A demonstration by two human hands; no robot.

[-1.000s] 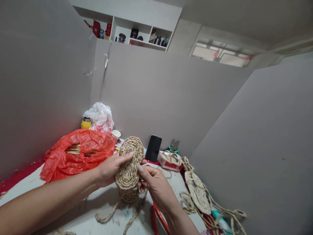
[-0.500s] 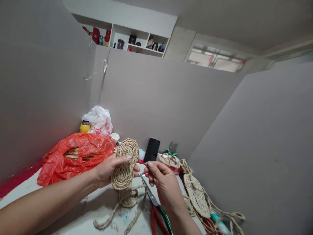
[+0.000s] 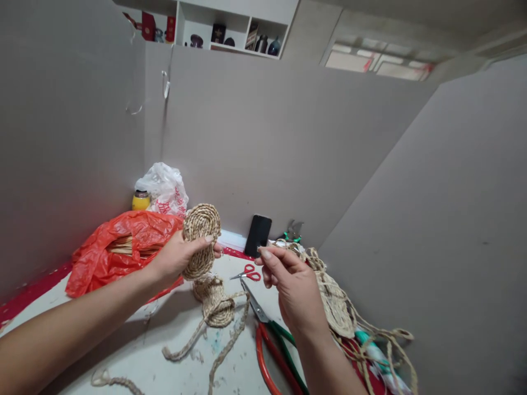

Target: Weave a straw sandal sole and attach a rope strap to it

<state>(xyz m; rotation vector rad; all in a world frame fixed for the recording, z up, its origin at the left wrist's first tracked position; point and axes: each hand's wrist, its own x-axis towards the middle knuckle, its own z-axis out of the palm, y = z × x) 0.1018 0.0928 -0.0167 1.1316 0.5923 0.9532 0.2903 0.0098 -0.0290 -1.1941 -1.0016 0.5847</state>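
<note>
A coiled, braided straw sole (image 3: 201,220) is upright in my left hand (image 3: 175,257), thumb across its front and fingers behind. To the right, my right hand (image 3: 294,282) is raised with thumb and forefinger pinched; whatever lies between them is too small to make out. Below the held sole, a second braided straw sole (image 3: 218,315) rests on the table with loose cord ends trailing from it. Large shears with red and green handles (image 3: 263,318) lie under my right hand. Small red-handled scissors (image 3: 250,271) sit between the two hands.
A red plastic bag (image 3: 94,263) of flat straw-coloured pieces stands left, with a yellow jar (image 3: 141,201) and white bag (image 3: 164,184) behind. A phone (image 3: 258,235) and green-handled pruners (image 3: 293,232) lean at the back panel. More braided cord (image 3: 335,307) is heaped right.
My hands have moved apart: the left with the sole leftward, the right to the right. The small scissors now show fully between them. The view has tilted down slightly.
</note>
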